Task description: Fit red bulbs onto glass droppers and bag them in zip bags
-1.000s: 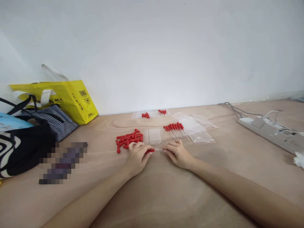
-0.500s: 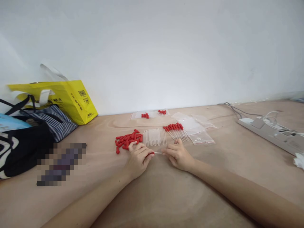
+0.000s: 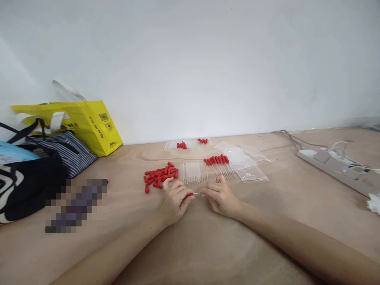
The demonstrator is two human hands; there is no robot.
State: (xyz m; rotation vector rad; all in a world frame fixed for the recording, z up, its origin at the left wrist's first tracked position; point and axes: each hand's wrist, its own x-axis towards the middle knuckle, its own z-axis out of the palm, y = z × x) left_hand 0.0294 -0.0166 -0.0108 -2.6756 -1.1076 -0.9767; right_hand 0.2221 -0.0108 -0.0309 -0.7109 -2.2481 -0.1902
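Note:
My left hand [image 3: 175, 200] pinches a red rubber bulb [image 3: 189, 195] between thumb and fingers. From the bulb a clear thin tube [image 3: 197, 194] runs right, into the pinched fingers of my right hand [image 3: 221, 198]. Behind my left hand lies a heap of loose red bulbs [image 3: 160, 174]. A row of clear tubes [image 3: 192, 172] lies beside the heap. Just behind my right hand, several tubes with red bulbs on their ends [image 3: 218, 160] lie side by side.
Clear plastic bags [image 3: 251, 170] lie right of the bulbed tubes, and another bag with red bulbs [image 3: 181, 145] lies near the wall. At left are a yellow bag [image 3: 103, 126], a striped bag [image 3: 69, 152] and a blurred object [image 3: 77, 206]. A power strip [image 3: 332, 170] is at right.
Both hands have shifted very slightly; my right hand is a little closer to my left, and less of the tube shows between them.

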